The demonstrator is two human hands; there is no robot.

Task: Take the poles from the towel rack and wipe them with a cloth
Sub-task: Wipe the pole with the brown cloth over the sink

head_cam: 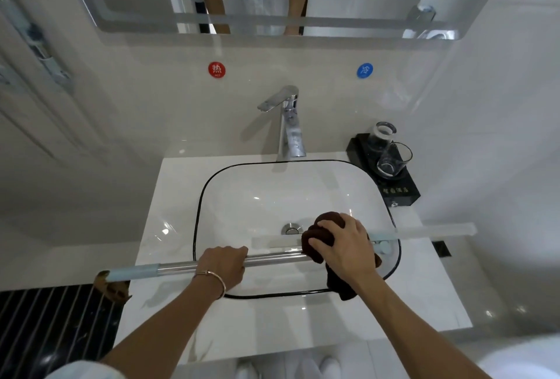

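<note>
A metal pole with a pale blue end piece lies level across the front of the sink. My left hand grips it near its middle. My right hand holds a dark brown cloth wrapped round the pole further right; part of the cloth hangs below my wrist. A second, whitish pole lies behind, across the basin and out over the counter to the right. The pole under the cloth is hidden.
The white basin with a black rim sits in a white counter. A chrome tap stands behind it. Two glasses on a black tray stand at the back right. A mirror hangs above.
</note>
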